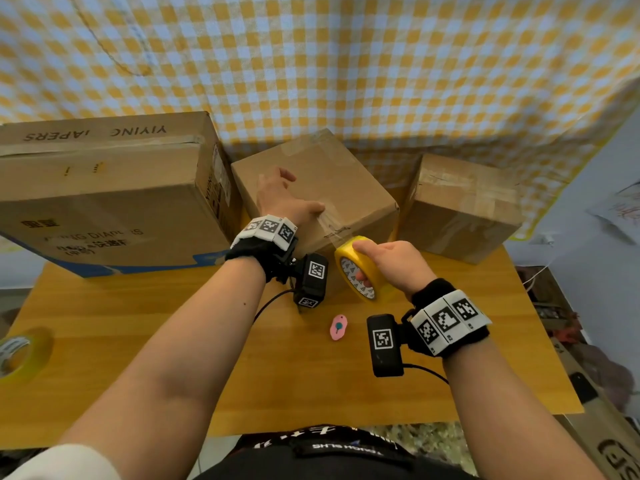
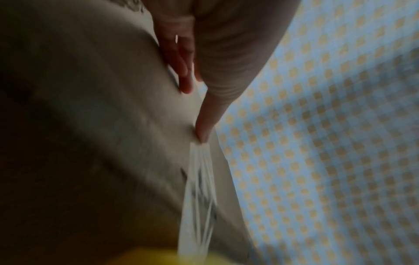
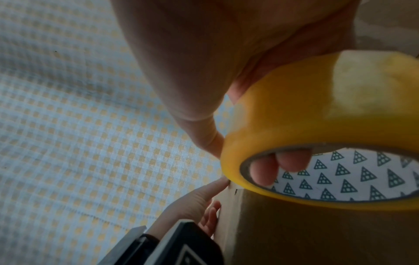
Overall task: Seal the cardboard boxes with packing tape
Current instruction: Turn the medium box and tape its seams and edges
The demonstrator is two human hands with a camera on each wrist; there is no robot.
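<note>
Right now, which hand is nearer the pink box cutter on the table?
Right. The right hand holds the yellow tape roll just above and beyond the pink box cutter; the left hand rests farther back on the middle box.

Yellow tape roll (image 1: 360, 268), pink cutter (image 1: 338, 327), yellow-and-white checked cloth (image 1: 381, 64).

- Three boxes are set along the back of the table (image 1: 138, 327), before a hanging cloth (image 1: 346, 64): the large box (image 1: 104, 192) at the left, the middle box (image 1: 346, 188) beside it, the right box (image 1: 464, 206) apart at the right.
- The left hand (image 1: 284, 199) is laid on top of the middle box.
- The tape roll (image 1: 360, 268) is held by the right hand (image 1: 391, 261) just before that box's front.
- A cutter (image 1: 338, 327) lies on the table before the roll.
- A second roll (image 1: 20, 355) lies at the table's left edge.
</note>
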